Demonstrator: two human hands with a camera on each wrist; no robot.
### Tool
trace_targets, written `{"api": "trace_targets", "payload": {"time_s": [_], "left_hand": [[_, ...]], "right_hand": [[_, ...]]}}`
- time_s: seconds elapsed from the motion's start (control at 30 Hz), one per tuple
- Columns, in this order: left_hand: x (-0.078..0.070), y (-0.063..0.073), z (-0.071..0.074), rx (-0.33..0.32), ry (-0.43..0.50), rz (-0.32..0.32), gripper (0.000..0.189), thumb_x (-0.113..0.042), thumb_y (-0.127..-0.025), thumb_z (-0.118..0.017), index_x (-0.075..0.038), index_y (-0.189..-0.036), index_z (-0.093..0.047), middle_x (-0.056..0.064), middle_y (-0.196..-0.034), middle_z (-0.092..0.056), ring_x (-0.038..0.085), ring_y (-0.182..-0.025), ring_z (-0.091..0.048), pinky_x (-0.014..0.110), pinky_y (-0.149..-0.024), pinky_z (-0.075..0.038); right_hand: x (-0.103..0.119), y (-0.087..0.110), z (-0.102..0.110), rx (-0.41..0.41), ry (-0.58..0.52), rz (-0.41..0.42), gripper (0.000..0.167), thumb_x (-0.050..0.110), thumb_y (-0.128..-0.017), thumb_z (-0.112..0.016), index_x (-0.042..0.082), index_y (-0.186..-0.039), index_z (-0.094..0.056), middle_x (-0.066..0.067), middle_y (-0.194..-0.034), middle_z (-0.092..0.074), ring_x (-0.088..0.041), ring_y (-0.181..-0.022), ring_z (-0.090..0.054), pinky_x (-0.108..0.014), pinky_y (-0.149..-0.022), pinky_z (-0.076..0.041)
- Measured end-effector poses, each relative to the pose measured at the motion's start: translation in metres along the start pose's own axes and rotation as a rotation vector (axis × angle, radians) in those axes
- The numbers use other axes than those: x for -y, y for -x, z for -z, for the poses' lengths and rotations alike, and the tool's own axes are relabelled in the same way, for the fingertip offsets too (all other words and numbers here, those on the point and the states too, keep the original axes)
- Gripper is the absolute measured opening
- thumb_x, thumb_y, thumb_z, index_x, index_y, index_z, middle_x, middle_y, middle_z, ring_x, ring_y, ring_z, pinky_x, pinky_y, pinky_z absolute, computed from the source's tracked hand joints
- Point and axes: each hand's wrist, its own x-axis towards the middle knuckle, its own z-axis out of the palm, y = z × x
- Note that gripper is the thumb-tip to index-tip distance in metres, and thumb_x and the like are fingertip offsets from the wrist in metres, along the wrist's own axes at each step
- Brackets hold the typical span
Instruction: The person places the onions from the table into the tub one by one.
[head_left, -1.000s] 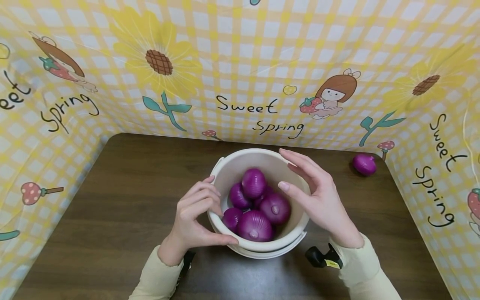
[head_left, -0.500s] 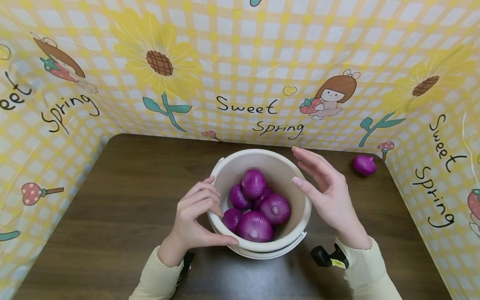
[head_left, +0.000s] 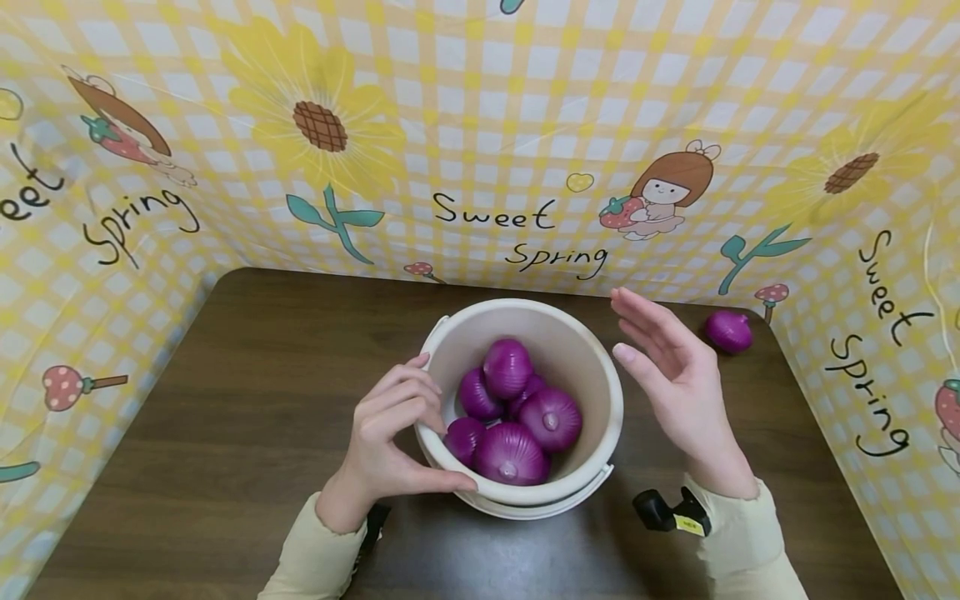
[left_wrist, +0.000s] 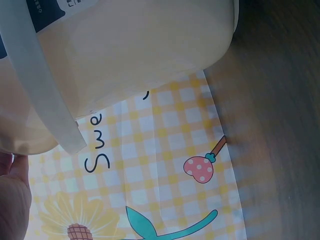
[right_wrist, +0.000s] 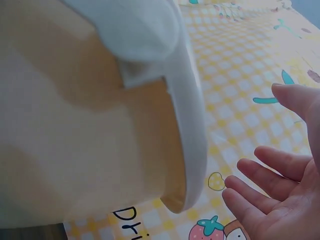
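Note:
A cream bucket (head_left: 600,442) stands on the table in the head view, with several purple onions (head_left: 512,452) lying inside it. My left hand (head_left: 393,425) grips the bucket's left rim, thumb outside at the front and fingertips over the edge. To the right of the bucket, my right hand (head_left: 678,383) hovers apart from it, fingers extended and holding nothing. The right wrist view shows that hand's spread fingers (right_wrist: 270,170) beside the bucket's rim (right_wrist: 192,150). Another purple onion (head_left: 728,332) lies at the table's far right corner, beyond my right hand.
The brown wooden table (head_left: 225,400) is bordered by a yellow checked cloth (head_left: 487,125) at the back and both sides. The bucket's white handle (head_left: 555,502) hangs down along its front. A black wrist camera (head_left: 660,510) sticks out from the right sleeve.
My right hand has moved from over the bucket's right rim outward to the right, toward the lone onion. The left hand, the bucket and the onions have stayed in place.

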Motion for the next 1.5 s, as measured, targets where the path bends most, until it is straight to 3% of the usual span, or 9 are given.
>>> {"api": "trace_targets", "payload": {"time_s": [0.77, 1.17, 1.5], "left_hand": [[0.000, -0.001, 0.000, -0.002, -0.006, -0.011, 0.055, -0.053, -0.070, -0.092, -0.009, -0.069, -0.060, 0.002, -0.070, -0.058, 0.028, -0.077, -0.057, 0.055, -0.102, -0.048], [-0.001, -0.001, 0.000, 0.000, -0.004, -0.007, 0.055, -0.053, -0.070, -0.091, -0.008, -0.069, -0.060, 0.002, -0.070, -0.058, 0.028, -0.078, -0.057, 0.054, -0.102, -0.047], [-0.002, -0.002, 0.000, -0.006, -0.001, -0.007, 0.055, -0.053, -0.070, -0.091, -0.008, -0.069, -0.060, 0.004, -0.073, -0.058, 0.027, -0.077, -0.056, 0.055, -0.102, -0.048]], "right_hand": [[-0.005, 0.000, 0.019, -0.101, 0.042, -0.071, 0.043, -0.009, -0.098, -0.058, -0.004, -0.141, -0.055, -0.019, -0.140, -0.058, -0.027, -0.129, -0.056, -0.029, -0.106, -0.046], [-0.020, 0.006, 0.037, -0.163, 0.080, -0.177, 0.040, 0.002, -0.102, -0.060, -0.002, -0.141, -0.056, -0.015, -0.141, -0.058, -0.023, -0.129, -0.056, -0.024, -0.105, -0.045], [-0.028, 0.007, 0.049, -0.234, 0.082, -0.184, 0.037, 0.003, -0.102, -0.060, -0.005, -0.139, -0.058, -0.015, -0.138, -0.061, -0.023, -0.126, -0.058, -0.023, -0.104, -0.046]]}}
